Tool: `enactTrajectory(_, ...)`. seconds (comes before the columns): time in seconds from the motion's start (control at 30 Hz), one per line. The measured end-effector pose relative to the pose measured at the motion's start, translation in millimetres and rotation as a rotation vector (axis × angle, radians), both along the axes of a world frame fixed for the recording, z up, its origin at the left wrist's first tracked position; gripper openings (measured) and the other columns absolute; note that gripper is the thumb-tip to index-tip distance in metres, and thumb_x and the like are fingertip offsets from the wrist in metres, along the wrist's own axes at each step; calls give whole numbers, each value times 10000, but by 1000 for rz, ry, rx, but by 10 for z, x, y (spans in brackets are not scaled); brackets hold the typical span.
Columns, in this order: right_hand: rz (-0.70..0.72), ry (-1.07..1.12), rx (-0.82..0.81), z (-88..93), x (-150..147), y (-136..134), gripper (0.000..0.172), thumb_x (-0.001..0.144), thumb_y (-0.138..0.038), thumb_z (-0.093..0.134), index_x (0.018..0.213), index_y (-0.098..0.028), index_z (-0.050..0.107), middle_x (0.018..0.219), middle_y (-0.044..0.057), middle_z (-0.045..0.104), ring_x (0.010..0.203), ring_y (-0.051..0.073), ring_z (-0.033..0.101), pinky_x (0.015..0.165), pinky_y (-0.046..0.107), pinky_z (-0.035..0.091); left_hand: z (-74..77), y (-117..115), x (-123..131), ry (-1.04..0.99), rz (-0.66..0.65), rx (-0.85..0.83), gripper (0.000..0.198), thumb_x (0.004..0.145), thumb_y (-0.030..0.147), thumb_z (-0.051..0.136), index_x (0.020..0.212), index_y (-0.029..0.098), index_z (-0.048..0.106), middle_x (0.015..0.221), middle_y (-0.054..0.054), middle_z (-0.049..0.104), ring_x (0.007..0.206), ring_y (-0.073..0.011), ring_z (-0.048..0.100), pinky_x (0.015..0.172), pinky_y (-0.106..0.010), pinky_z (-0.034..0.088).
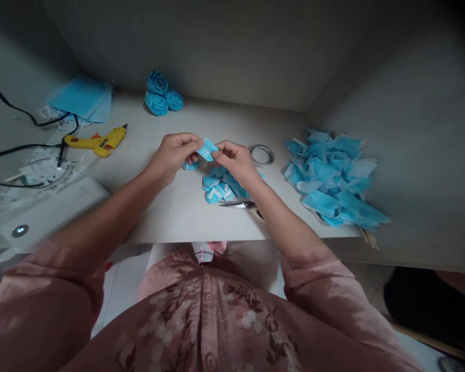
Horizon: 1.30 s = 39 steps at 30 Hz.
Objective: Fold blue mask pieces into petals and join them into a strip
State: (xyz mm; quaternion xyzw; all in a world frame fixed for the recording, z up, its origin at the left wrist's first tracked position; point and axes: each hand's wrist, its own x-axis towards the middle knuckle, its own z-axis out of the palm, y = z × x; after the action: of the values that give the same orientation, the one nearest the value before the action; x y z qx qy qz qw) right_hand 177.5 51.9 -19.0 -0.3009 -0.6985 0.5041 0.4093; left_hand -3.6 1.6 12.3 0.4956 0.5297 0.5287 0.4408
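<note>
Small, flat, light-blue fabric-like piece [207, 150] held above a pale, smooth counter [158, 222]

The left hand [178, 149] and the right hand [235, 157] pinched opposite ends of the piece, each grip closed upon it between thumb and fingers. On the near side lay a cluster of folded blue pieces with white stripes [217, 192], metal-bladed scissors [238, 205] just beside it. A round, silver-grey ring [271, 156] lay right of the right hand, a large heap of loose blue sheets [325, 170] farther right. Three crinkled blue rosettes [157, 102] sat at the rear, a yellow glue gun [110, 141] at left.
</note>
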Motion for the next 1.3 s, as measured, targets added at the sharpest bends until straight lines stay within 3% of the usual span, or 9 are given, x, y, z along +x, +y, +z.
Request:
enactTrajectory(0.2, 12, 17, -9, 6, 9, -27, 348, 822, -534, 788, 841, -206, 673, 658, -60, 514, 645, 105, 456, 654, 261, 407, -46, 10, -10, -59, -25, -21, 211, 933, 164, 642, 723, 157, 662, 564, 12, 589, 501, -89, 490, 512, -203, 367)
enactTrajectory(0.4, 6, 56, -91, 0, -2, -35, 387, 784, -571, 812, 815, -208, 682, 726, -34, 573, 696, 116, 501, 657, 257, 476, -63, -20, -8, -48, -70, 34, 210, 944, 187, 655, 737, 158, 661, 590, -3, 624, 528, -94, 529, 535, -196, 403)
enactTrajectory(0.63, -10, 48, -107, 34, -7, -43, 530, 725, -705, 844, 777, -214, 648, 698, -46, 554, 665, 108, 497, 658, 260, 483, -82, -72, -21, -110, -113, -9, 302, 962, 418, 670, 815, 154, 674, 710, -51, 702, 572, -116, 602, 526, -209, 439)
enactTrajectory(0.77, -19, 54, -96, 54, -5, -55, 517, 731, -682, 841, 767, -209, 635, 697, -49, 534, 656, 101, 478, 658, 260, 475, -83, -132, -12, -62, -146, -38, 199, 828, 316, 776, 790, 162, 656, 712, -24, 692, 555, -91, 564, 507, -197, 425)
enactTrajectory(0.9, -21, 40, -89, 59, -2, -59, 456, 758, -623, 826, 767, -208, 638, 681, -51, 524, 660, 102, 465, 651, 257, 449, -65, -168, 44, -37, -135, -57, 126, 737, 190, 758, 804, 169, 653, 667, 18, 656, 528, -80, 542, 475, -193, 390)
enactTrajectory(1.13, -23, 28, -104, 70, -8, -93, 472, 741, -631, 855, 760, -206, 651, 669, -52, 523, 661, 102, 461, 630, 253, 412, -80, -161, 99, -51, -108, -102, 113, 738, 196, 724, 747, 180, 612, 601, 37, 601, 489, -70, 504, 460, -199, 361)
enactTrajectory(1.3, 48, 87, -262, 66, 14, -68, 486, 708, -631, 876, 818, -201, 680, 751, -27, 595, 724, 118, 548, 670, 246, 512, -81, -165, 80, -63, -130, -115, 123, 712, 214, 722, 727, 186, 603, 604, 36, 595, 503, -72, 496, 478, -198, 372)
